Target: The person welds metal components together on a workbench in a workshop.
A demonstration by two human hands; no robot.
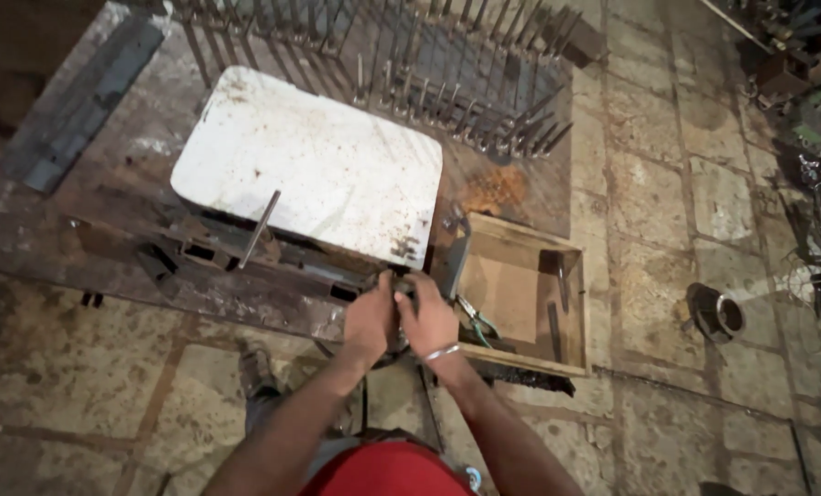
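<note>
My left hand (371, 319) and my right hand (429, 317) are pressed together at the near edge of a rusty metal workbench (107, 248). Both are closed around a small dark metal part (401, 287) that sits between them; its shape is mostly hidden by my fingers. A thin bracelet circles my right wrist. Just beyond my hands lies a white, rust-stained rectangular plate (318, 161), and a thin steel rod (259, 228) leans against its near edge.
An open wooden drawer (571, 340) to the right holds pliers (473, 317) and dark tools. A grille of welded steel bars (447, 64) lies at the bench's far side. A metal ring (715, 312) sits on the stone floor.
</note>
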